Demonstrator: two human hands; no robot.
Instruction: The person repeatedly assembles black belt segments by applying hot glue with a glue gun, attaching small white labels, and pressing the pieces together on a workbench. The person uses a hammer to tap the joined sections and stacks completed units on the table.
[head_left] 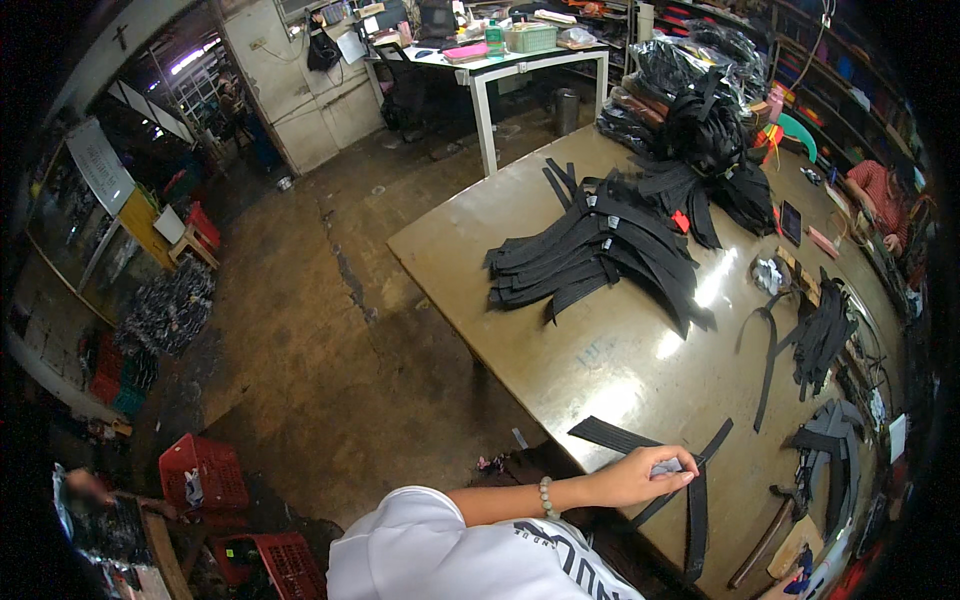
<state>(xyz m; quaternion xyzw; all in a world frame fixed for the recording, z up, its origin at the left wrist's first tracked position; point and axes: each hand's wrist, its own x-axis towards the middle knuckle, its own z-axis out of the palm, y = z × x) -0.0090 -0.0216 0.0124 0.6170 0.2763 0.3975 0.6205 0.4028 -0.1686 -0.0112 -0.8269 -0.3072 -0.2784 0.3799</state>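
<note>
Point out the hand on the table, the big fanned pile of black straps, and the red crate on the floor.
left hand (640, 477), head view, back of the hand
pile of black straps (600, 250), head view, middle
red crate (203, 472), head view, side wall

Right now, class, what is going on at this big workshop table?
A person in a white shirt leans over a long brown table. One hand, wearing a bead bracelet, presses on black straps at the near edge; which hand it is I cannot tell. A large fanned pile of black straps lies mid-table, with bagged bundles at the far end.
</note>
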